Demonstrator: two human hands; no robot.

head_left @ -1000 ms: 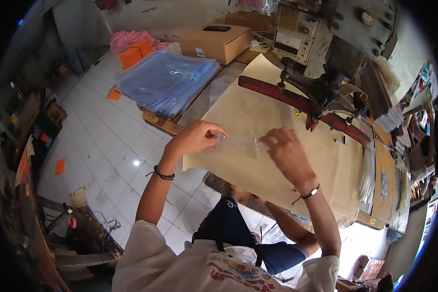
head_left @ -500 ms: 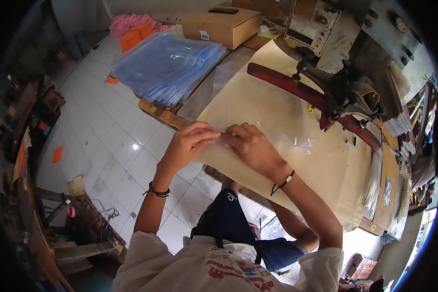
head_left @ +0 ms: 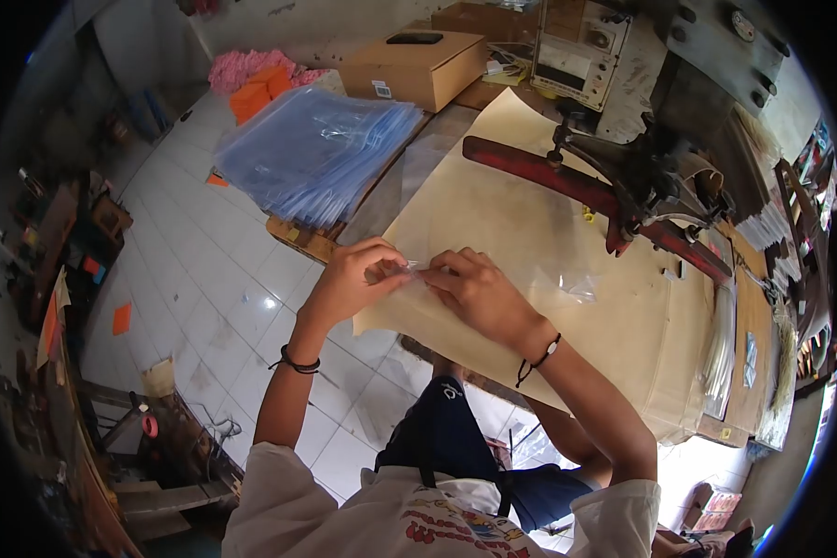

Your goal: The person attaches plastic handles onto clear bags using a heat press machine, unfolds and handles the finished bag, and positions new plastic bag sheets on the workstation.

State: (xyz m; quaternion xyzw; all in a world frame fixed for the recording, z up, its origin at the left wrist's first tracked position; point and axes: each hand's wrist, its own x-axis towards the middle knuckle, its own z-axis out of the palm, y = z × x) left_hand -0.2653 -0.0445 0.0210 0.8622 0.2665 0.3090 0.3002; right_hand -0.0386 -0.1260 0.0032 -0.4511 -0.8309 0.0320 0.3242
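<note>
Over the left part of a tan sheet (head_left: pixel 623 344) on the table, my two hands meet at the fingertips. My left hand (head_left: pixel 358 279) pinches the edge of a clear plastic sheet (head_left: pixel 567 285). Beside it, my right hand (head_left: pixel 479 291) is closed on the same plastic, thumb and fingers pressed together. The plastic is thin and see-through, so its outline is hard to make out; glints show right of my right hand. Behind my hands, a red bar (head_left: pixel 539 173) of a machine spans the sheet. A stack of bluish clear plastic sheets (head_left: pixel 316 153) lies at the back left.
A cardboard box (head_left: pixel 414 70) with a dark flat object on top stands behind the stack. A metered control unit (head_left: pixel 581 56) is at the back. Clear strips (head_left: pixel 719 353) lie along the table's right side. Orange pieces and a pink heap are at the back left.
My right hand has moved left to meet my left hand, and its fingers have closed on the plastic. My left hand has shifted slightly. The view has tilted a little.
</note>
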